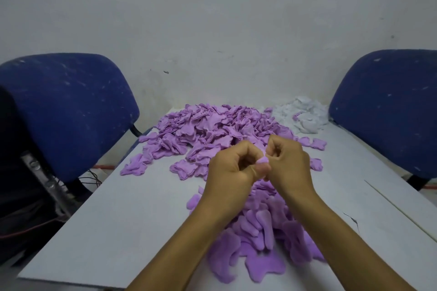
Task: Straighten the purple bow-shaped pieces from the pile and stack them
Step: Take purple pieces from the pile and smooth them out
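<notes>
- My left hand (233, 165) and my right hand (287, 160) meet at the centre of the frame, above the pale grey desk (113, 220).
- Both grips are clenched on one small purple bow-shaped fabric piece (263, 160): curled fingers and thumbs pinch it between the two hands, and only a rounded lobe of it shows.
- The loose pile of purple bow-shaped pieces (212, 130) lies on the desk above the hands in the frame, spreading from centre-left towards the wall; stray pieces lie around its edges.
- A second heap of purple pieces (262, 238) lies in the lower centre of the frame, below the hands and partly hidden by my forearms; whether it is neatly stacked, I cannot tell.
- A heap of white fabric pieces (305, 113) sits at the upper right of the desk, just beside the purple pile.
- A blue padded chair back (68, 111) stands at the left of the frame, and a second blue chair back (387, 106) at the right.
- A plain pale wall (212, 19) fills the upper half of the frame.
</notes>
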Available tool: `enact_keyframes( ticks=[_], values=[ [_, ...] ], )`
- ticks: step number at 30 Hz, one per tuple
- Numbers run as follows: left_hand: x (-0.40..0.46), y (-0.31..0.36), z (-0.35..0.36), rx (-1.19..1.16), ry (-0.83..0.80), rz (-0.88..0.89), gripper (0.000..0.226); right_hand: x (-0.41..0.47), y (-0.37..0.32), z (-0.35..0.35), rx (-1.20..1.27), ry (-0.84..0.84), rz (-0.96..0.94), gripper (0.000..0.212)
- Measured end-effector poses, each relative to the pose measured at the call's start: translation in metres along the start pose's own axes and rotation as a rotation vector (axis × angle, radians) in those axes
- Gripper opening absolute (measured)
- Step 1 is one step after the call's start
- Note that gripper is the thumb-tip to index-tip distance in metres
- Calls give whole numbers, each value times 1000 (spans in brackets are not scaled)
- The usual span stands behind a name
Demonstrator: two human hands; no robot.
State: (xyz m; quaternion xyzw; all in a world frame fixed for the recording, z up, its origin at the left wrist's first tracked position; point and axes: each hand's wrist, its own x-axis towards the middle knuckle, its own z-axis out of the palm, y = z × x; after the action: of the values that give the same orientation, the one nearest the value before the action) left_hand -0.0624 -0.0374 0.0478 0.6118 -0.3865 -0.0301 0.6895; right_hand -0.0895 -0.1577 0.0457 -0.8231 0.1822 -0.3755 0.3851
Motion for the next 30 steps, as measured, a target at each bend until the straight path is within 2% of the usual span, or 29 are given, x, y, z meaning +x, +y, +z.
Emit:
enact_keyframes(
  ticks=[2, 5, 8, 10, 13, 15, 16, 18, 20, 23, 24, 27, 30],
  values=[
    [3, 2, -9, -18, -51, 18, 16, -1, 2, -4, -4, 8, -30, 29],
    [9, -4, -23, -2, 30, 5, 9, -4, 0, -12, 136, -35, 0, 26],
    [10, -7, -27, -23, 16, -80, 11, -13, -9, -15, 226, -177, -8, 25],
    [9, -4, -26, -28, 31, -76, 12, -15, -14, -14, 257, -284, 15, 20],
    [8, -3, -24, -77, 184, -76, 15, -13, -19, -19, 524, -552, 134, 14],
    [11, -5, -27, -95, 349, -80, 13, -12, -19, -24, 709, -701, 213, 25],
    [12, -5, -29, -82, 402, -79, 10, -12, -18, -25, 757, -719, 231, 29],
    [13, -5, -30, -79, 409, -77, 6, -13, -17, -24, 768, -650, 241, 35],
    [12, -6, -27, -117, 331, -96, 10, -13, -16, -19, 686, -485, 189, 35],
    [11, -8, -24, -124, 219, -165, 12, -12, -13, -14, 622, -301, 66, 13],
    [11, -7, -25, -141, 172, -206, 11, -12, -11, -14, 621, -289, 32, 7],
    [10, -4, -28, -209, 2, -347, 15, -9, -7, -18, 586, -277, -17, 8],
    [10, -1, -27, -264, -23, -399, 26, -7, -6, -20, 538, -277, -58, 9]
  ],
)
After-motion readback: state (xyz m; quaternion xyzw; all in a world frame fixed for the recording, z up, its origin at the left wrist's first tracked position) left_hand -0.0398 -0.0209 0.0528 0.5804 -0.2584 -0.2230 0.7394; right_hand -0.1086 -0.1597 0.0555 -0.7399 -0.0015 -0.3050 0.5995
